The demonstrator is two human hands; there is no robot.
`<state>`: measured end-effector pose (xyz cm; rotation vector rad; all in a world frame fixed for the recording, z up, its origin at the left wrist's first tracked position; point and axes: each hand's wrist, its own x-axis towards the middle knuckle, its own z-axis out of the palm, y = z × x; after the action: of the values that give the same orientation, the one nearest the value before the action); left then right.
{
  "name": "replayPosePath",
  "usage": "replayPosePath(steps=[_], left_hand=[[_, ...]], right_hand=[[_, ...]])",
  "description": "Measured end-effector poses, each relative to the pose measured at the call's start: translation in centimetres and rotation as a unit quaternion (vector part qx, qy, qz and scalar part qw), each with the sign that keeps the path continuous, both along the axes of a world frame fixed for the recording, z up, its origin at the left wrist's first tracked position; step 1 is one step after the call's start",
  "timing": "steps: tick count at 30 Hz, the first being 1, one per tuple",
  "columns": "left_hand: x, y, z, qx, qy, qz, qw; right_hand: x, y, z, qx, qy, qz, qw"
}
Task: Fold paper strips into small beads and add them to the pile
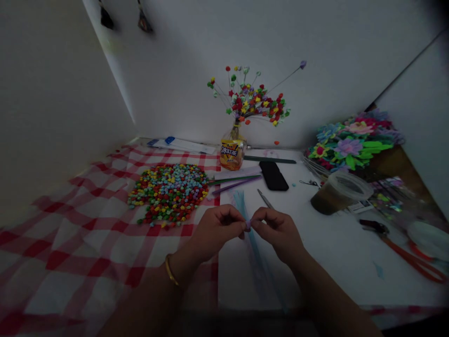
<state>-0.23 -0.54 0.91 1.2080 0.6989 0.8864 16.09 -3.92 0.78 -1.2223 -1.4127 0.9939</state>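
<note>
My left hand and my right hand meet over the white table, fingertips pinched together on a tiny purple paper piece. Both hands are closed on it. Under them lies a bundle of pale blue paper strips, running toward me. A heap of small coloured paper stars lies on the red-and-white checked cloth just left of my left hand. A gold bangle sits on my left wrist.
A yellow bottle holds stems tipped with paper stars. Green and purple strips, a black phone, a clear cup, paper flowers and orange-handled scissors lie around. Walls close in behind and left.
</note>
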Motion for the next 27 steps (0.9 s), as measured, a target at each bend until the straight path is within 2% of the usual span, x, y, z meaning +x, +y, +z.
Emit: replayPosePath(steps=[10,16,21,24,27], left_hand=[[0.02,0.01,-0.52,-0.027,-0.067,-0.042,0.997],[0.11,-0.05,-0.17,0.010,0.002,0.009,1.000],[0.12,-0.04,-0.13,0.029,0.042,0.020,0.999],[0.07,-0.06,-0.16,0.032,0.042,0.011,0.999],[0.10,-0.08,-0.20,0.017,0.005,0.001,1.000]], right_hand=[[0.10,-0.11,0.08,0.010,-0.020,-0.007,1.000],[0.07,0.01,-0.15,0.031,-0.031,-0.025,0.999],[-0.05,-0.09,-0.36,0.059,-0.039,-0.037,0.997],[-0.02,-0.16,-0.39,0.090,-0.063,-0.040,0.993],[0.12,-0.11,-0.39,0.081,-0.050,-0.024,0.995]])
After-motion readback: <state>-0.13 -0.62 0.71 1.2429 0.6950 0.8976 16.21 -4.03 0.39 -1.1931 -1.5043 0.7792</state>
